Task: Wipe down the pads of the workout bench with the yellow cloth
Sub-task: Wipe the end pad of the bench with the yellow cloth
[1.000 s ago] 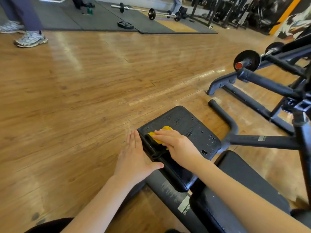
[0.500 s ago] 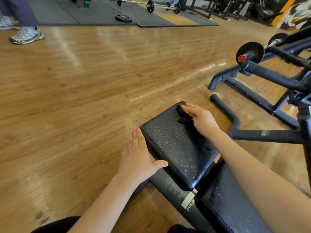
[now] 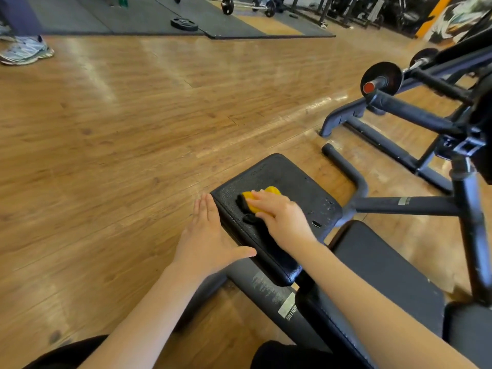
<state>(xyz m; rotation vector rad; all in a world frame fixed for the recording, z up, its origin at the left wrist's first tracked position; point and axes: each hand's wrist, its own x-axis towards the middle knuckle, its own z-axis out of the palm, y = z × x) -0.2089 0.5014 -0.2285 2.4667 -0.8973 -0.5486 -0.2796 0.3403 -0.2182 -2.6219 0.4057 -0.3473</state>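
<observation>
A black seat pad (image 3: 295,182) of the workout bench lies in front of me, with small droplets near its right edge. My right hand (image 3: 282,218) presses the yellow cloth (image 3: 262,198) flat onto the middle of this pad; only the cloth's far part shows past my fingers. Flat against the pad's left side rests my left hand (image 3: 206,239), fingers straight and thumb lying on the pad's near edge. A second, longer black pad (image 3: 383,275) sits lower right.
The bench's black frame (image 3: 399,207) with a curved foot bar (image 3: 346,169) extends right. Another black machine (image 3: 415,113) with a red-capped peg stands at right. Wooden floor lies left; a person's shoe (image 3: 25,51), a weight plate (image 3: 184,23) and a barbell are far back.
My right hand has swept the cloth from the pad's far corner back toward its middle. The left hand has stayed against the pad's side.
</observation>
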